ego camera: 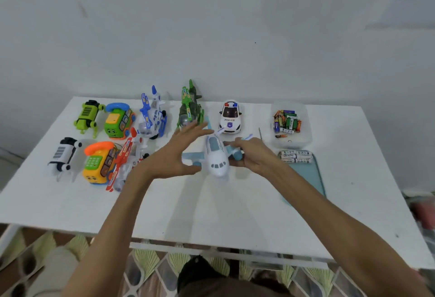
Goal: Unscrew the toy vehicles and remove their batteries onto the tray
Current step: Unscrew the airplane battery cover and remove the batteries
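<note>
A white and light-blue toy airplane [216, 155] sits at the middle of the white table [211, 207], nose toward me. My right hand [251, 155] grips its right wing. My left hand [179, 153] hovers just left of the plane with fingers spread straight, holding nothing. A light-blue tray [308, 174] lies to the right, with several white batteries [296, 156] at its far end. A thin screwdriver [260, 133] lies beyond my right hand.
A clear tub [290, 122] of loose batteries stands at the back right. A police car [230, 116], green helicopter [190, 108], blue-white helicopter [151, 114], red helicopter [124, 160], two phone cars [118, 121] and two robot dogs [87, 115] fill the left and back.
</note>
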Demonstrator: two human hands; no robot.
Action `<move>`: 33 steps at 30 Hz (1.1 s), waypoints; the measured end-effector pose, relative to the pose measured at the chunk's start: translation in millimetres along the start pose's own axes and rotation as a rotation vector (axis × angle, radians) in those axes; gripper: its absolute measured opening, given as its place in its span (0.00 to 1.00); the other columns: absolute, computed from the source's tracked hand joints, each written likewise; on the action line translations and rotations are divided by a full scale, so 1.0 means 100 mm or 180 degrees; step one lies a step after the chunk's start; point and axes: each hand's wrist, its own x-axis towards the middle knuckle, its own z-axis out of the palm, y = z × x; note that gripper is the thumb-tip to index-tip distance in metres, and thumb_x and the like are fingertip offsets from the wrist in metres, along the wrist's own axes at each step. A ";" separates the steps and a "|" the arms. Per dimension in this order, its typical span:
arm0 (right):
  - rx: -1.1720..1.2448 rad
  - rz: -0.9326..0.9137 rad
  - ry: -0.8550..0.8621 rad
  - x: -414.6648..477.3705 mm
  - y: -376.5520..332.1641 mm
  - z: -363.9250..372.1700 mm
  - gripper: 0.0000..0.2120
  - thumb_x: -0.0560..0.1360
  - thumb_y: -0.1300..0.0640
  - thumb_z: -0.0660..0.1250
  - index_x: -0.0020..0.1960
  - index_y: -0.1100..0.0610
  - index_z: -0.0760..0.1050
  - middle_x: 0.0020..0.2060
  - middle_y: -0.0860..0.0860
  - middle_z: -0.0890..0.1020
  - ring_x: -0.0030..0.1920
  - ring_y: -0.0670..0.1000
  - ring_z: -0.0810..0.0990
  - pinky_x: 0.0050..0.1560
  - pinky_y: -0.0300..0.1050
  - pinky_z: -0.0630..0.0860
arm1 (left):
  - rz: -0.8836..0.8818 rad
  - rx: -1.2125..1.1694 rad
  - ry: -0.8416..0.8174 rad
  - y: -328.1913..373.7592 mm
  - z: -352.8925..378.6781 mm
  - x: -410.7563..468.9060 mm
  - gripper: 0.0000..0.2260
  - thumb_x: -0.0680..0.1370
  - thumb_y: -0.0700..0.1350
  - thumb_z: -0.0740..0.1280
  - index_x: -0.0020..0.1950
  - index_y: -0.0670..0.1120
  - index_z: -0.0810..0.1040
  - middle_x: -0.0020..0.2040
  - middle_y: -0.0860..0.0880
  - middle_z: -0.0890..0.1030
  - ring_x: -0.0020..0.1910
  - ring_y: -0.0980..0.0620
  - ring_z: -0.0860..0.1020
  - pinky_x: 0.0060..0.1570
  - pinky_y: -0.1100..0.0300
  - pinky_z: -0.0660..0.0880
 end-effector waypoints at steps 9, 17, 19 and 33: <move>0.0423 -0.0117 0.0110 0.19 0.80 0.53 0.12 0.79 0.69 0.62 0.59 0.57 0.69 0.61 0.50 0.82 0.55 0.57 0.83 0.54 0.65 0.80 | -0.1511 -0.0237 -0.0259 -0.77 0.05 -0.43 0.18 0.81 0.41 0.67 0.70 0.53 0.77 0.61 0.53 0.82 0.63 0.51 0.78 0.62 0.58 0.73; 0.0511 -0.0231 0.0722 0.37 1.08 0.77 0.14 0.78 0.68 0.66 0.61 0.56 0.72 0.56 0.55 0.83 0.53 0.58 0.82 0.59 0.61 0.78 | -0.1128 0.0414 -0.0769 -1.10 0.07 -0.29 0.22 0.80 0.47 0.71 0.73 0.47 0.74 0.65 0.44 0.76 0.66 0.44 0.69 0.66 0.53 0.66; 0.0348 -0.0243 0.0956 0.36 1.09 0.78 0.13 0.77 0.68 0.68 0.59 0.57 0.74 0.53 0.56 0.82 0.52 0.57 0.82 0.51 0.55 0.81 | -0.1101 0.0460 -0.0855 -1.16 0.09 -0.29 0.21 0.80 0.47 0.70 0.73 0.48 0.74 0.64 0.43 0.75 0.67 0.42 0.69 0.67 0.51 0.66; -0.3003 -0.0909 0.2078 0.41 0.75 0.78 0.39 0.77 0.48 0.69 0.78 0.64 0.53 0.71 0.60 0.64 0.70 0.62 0.65 0.62 0.55 0.71 | -0.1293 -0.0042 -0.0325 -1.14 -0.08 -0.14 0.21 0.81 0.43 0.69 0.74 0.43 0.72 0.65 0.45 0.77 0.60 0.49 0.75 0.55 0.63 0.68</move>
